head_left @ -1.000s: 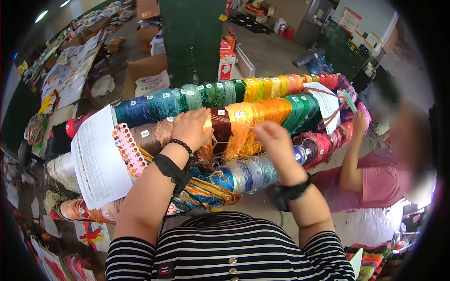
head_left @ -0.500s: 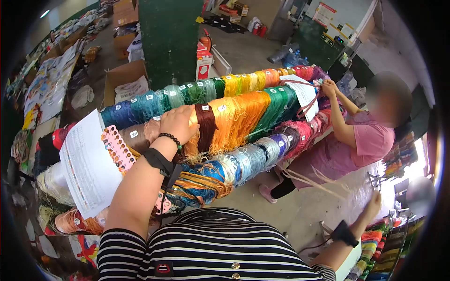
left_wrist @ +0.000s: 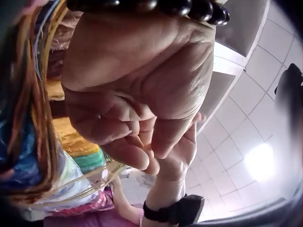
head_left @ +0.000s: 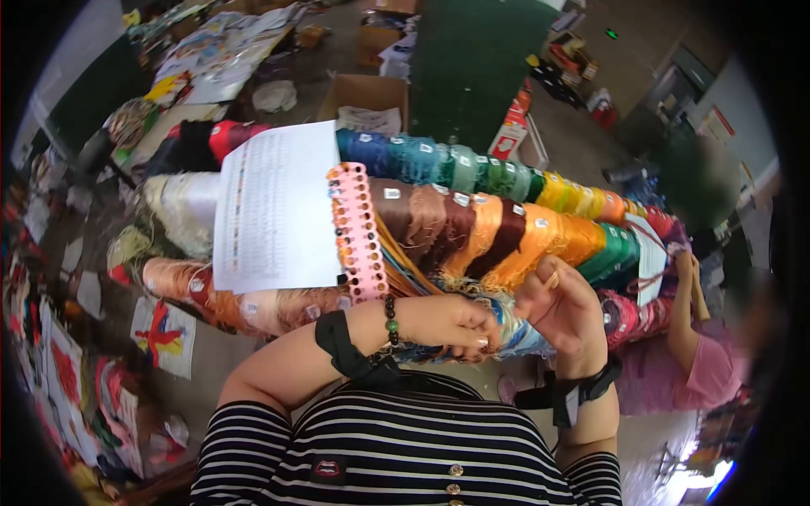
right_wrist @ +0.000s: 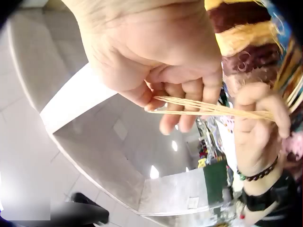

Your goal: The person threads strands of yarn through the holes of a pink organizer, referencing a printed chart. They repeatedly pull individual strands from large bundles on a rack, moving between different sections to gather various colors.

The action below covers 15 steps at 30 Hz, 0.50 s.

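A thin bundle of pale yellow thread [right_wrist: 208, 109] stretches between the two hands in the right wrist view. My right hand [head_left: 564, 305] pinches one end between thumb and forefinger, its other fingers loosely bent. Curled fingers of my left hand [head_left: 456, 325] grip the other end, palm turned inward in the left wrist view. Both hands are close together in front of my body, over the nearest roll of blue and white threads [head_left: 519, 325]. Behind them lies the middle roll, with orange thread [head_left: 548, 244] beside a dark brown band [head_left: 508, 240].
A printed sheet [head_left: 274, 211] and a pink holed card [head_left: 361, 232] with threads lie across the rolls at left. Farther back runs another roll of blue, green and yellow threads [head_left: 464, 169]. Someone in a pink shirt [head_left: 713, 363] stands at the right end, near another sheet [head_left: 651, 257].
My right hand pulled strands far out to the right, then came back beside the left. The left hand left the middle roll and moved nearer my body. The head view swung left.
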Each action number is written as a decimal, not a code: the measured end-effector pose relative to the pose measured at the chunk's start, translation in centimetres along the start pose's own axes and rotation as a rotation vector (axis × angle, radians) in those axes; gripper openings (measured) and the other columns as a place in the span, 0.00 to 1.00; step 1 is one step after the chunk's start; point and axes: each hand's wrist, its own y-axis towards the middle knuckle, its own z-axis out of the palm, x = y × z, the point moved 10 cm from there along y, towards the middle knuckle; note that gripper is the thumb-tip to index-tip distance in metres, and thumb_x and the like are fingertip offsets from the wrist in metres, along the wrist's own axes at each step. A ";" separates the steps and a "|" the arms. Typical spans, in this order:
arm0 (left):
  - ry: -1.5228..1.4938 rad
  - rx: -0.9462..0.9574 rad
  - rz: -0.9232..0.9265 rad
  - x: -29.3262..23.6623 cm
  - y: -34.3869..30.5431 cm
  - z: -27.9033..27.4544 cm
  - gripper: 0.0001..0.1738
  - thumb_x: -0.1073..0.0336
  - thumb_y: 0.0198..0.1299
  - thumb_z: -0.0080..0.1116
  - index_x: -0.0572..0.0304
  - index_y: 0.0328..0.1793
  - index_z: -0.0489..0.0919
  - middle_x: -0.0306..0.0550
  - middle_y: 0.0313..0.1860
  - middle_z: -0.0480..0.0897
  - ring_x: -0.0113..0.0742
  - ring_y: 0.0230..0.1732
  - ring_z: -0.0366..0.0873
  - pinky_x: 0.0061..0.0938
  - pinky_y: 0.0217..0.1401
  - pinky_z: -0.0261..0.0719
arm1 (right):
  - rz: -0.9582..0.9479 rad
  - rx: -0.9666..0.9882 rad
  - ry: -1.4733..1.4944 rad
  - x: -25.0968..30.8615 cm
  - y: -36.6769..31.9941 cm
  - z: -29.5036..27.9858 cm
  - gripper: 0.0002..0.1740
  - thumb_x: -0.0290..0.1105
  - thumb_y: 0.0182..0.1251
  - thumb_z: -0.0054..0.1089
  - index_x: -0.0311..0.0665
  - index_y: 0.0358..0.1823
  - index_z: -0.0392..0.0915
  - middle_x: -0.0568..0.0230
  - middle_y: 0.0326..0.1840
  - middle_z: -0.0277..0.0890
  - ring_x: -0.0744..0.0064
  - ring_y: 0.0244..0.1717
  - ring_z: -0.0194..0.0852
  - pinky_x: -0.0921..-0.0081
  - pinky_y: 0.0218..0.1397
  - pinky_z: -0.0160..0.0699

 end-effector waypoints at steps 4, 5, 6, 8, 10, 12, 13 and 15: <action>0.055 -0.281 -0.176 1.6 -5.7 -2.0 0.14 0.63 0.72 0.49 0.62 0.55 0.79 0.42 0.43 0.82 0.21 0.37 0.78 0.18 0.39 0.78 | 0.063 0.155 -0.009 0.2 3.4 0.3 0.12 0.39 0.71 0.55 0.40 0.34 0.70 0.74 0.21 0.60 0.77 0.25 0.61 0.81 0.28 0.58; 0.057 -0.391 -0.185 1.6 -7.6 -2.5 0.14 0.63 0.72 0.49 0.62 0.55 0.79 0.43 0.44 0.82 0.22 0.37 0.79 0.18 0.39 0.78 | 0.018 0.091 -0.141 0.6 4.5 -0.5 0.11 0.38 0.70 0.56 0.39 0.34 0.70 0.75 0.20 0.59 0.79 0.24 0.60 0.82 0.27 0.57; 0.060 -0.496 -0.193 1.4 -9.6 -2.8 0.13 0.64 0.72 0.50 0.62 0.56 0.79 0.43 0.44 0.82 0.22 0.38 0.79 0.19 0.40 0.78 | -0.032 0.025 -0.274 1.1 5.5 -1.3 0.10 0.37 0.70 0.57 0.39 0.34 0.71 0.76 0.20 0.59 0.81 0.24 0.58 0.82 0.27 0.56; 0.074 -0.710 -0.203 1.6 -13.7 -3.9 0.13 0.66 0.71 0.50 0.61 0.57 0.79 0.43 0.45 0.83 0.23 0.40 0.80 0.19 0.40 0.79 | -0.090 -0.130 -0.487 1.7 7.1 -2.9 0.07 0.33 0.68 0.60 0.37 0.36 0.77 0.75 0.23 0.68 0.85 0.25 0.62 0.84 0.28 0.61; 0.095 -0.925 -0.204 1.9 -18.0 -5.1 0.13 0.67 0.71 0.50 0.61 0.58 0.78 0.43 0.47 0.83 0.24 0.41 0.81 0.20 0.41 0.80 | -0.068 -0.129 -0.710 -0.1 8.4 -1.6 0.08 0.33 0.68 0.62 0.35 0.39 0.80 0.73 0.28 0.74 0.85 0.29 0.68 0.84 0.32 0.67; 0.064 -1.131 -0.154 2.6 -21.6 -6.5 0.13 0.70 0.71 0.48 0.62 0.57 0.77 0.42 0.48 0.82 0.25 0.43 0.81 0.19 0.43 0.81 | -0.056 -0.064 -0.853 -3.6 9.7 0.2 0.09 0.33 0.67 0.63 0.33 0.40 0.83 0.71 0.32 0.79 0.84 0.33 0.73 0.83 0.36 0.73; 0.054 -1.208 -0.154 2.6 -22.8 -7.3 0.12 0.70 0.70 0.48 0.62 0.57 0.77 0.43 0.48 0.82 0.25 0.43 0.81 0.19 0.42 0.81 | -0.057 0.004 -0.886 -5.9 10.5 1.1 0.10 0.32 0.66 0.63 0.32 0.40 0.84 0.71 0.34 0.82 0.83 0.35 0.76 0.82 0.39 0.75; 0.052 -1.350 -0.085 1.2 -23.2 -8.1 0.12 0.70 0.69 0.51 0.65 0.55 0.77 0.44 0.43 0.83 0.26 0.40 0.83 0.19 0.40 0.82 | -0.086 0.113 -1.030 -8.9 11.5 3.3 0.11 0.34 0.65 0.64 0.31 0.39 0.84 0.66 0.32 0.83 0.82 0.32 0.76 0.80 0.37 0.75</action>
